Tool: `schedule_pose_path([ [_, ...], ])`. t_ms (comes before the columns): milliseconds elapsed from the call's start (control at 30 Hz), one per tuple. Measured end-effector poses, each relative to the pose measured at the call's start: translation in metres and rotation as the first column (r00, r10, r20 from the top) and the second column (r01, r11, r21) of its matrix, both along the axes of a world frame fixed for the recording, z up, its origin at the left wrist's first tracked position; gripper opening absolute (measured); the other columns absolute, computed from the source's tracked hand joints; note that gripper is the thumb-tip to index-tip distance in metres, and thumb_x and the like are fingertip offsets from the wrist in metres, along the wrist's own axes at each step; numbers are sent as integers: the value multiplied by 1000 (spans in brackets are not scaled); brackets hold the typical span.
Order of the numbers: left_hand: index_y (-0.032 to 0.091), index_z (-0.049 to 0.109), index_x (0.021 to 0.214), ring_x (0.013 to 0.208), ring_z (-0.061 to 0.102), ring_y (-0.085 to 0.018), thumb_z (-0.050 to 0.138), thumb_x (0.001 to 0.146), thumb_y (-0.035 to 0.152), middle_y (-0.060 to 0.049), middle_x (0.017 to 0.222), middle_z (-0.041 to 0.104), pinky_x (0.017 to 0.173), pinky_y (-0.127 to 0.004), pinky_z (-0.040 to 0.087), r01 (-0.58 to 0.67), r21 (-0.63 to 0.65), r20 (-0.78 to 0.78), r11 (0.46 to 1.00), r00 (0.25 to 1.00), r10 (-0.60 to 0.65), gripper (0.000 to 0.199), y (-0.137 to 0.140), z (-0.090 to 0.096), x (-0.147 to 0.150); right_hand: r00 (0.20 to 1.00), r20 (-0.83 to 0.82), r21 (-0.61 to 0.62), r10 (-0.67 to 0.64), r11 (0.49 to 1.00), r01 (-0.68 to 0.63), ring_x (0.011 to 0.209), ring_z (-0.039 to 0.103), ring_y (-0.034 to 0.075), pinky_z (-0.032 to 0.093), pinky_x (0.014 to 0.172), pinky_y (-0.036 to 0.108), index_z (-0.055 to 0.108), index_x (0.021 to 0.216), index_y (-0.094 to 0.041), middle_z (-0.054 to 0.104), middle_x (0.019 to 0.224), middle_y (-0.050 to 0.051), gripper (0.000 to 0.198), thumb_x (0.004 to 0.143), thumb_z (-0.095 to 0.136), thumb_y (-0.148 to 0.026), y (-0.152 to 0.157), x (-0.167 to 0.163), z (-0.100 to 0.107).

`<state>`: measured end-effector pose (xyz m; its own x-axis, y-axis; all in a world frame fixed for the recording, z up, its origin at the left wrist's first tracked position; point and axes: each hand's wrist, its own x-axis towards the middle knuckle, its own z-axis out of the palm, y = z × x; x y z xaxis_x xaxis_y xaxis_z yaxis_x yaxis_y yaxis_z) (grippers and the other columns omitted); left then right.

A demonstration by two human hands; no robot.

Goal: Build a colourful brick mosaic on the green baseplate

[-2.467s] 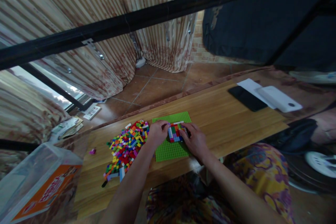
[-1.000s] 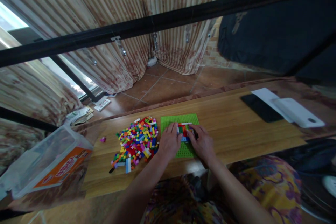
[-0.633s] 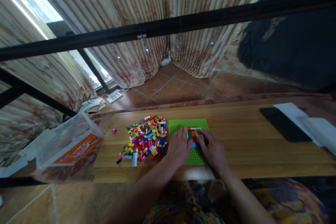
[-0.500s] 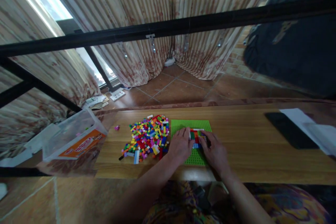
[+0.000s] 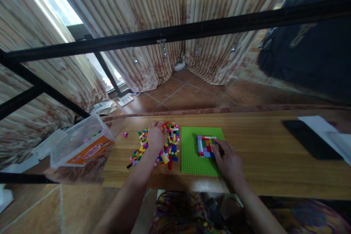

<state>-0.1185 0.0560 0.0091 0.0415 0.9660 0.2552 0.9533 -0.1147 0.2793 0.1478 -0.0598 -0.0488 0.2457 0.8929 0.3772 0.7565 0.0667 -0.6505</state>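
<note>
So the little brick build [image 5: 205,147] is sitting on a green baseplate [image 5: 189,162], just left of the right grip [image 5: 229,160]. It's a low blocky patch, mostly red, white, green and pale blue. The right grip has its thumb and forefinger right at the build's right edge, but I honestly can't tell if they're pinching a brick or just resting there.

The left grip [image 5: 157,139] is down over the loose brick pile [image 5: 174,139], fingers at its far side. Can't tell whether it's got hold of anything, the fingertips are too small to read. A lone pink piece [image 5: 125,134] lies left of that grip, apart from the pile.

All of that's on a long wooden bench [image 5: 255,135]. Further left of the left grip, past the bench's end, there's a see-through tub [image 5: 90,152] with an orange label. Well right of the right grip is a flat black thing [image 5: 309,140], and beyond both grips hang striped curtains [image 5: 153,3].
</note>
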Motion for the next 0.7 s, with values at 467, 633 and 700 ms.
schedule_pose_path([
  [467, 18, 67, 95, 100, 62, -25, 51, 88, 20, -11, 100, 67, 89, -35, 47, -52, -48, -44, 998, 998, 50, 18, 1, -11, 1, 1000, -22, -7, 0, 1000, 0, 99, 64, 25, 52, 88, 43, 65, 117, -20, 67, 110, 12, 39, 94, 49, -47, 0, 0, -1],
  [633, 18, 66, 91, 98, 63, -24, 52, 87, 21, -10, 99, 67, 88, -34, 47, -53, -58, -34, 997, 998, 51, 15, 0, -11, 2, 1000, -31, -3, -4, 1000, 4, 99, 64, 25, 52, 87, 42, 65, 116, -19, 67, 111, 12, 39, 94, 49, -47, -1, -1, 2],
  [700, 18, 66, 91, 98, 63, -24, 52, 88, 23, -10, 98, 68, 87, -34, 47, -56, -56, -29, 997, 998, 54, 15, -1, -10, 3, 999, -31, -5, -8, 1000, 8, 97, 65, 24, 53, 86, 42, 66, 116, -20, 67, 110, 12, 39, 94, 49, -47, -1, -2, 2],
])
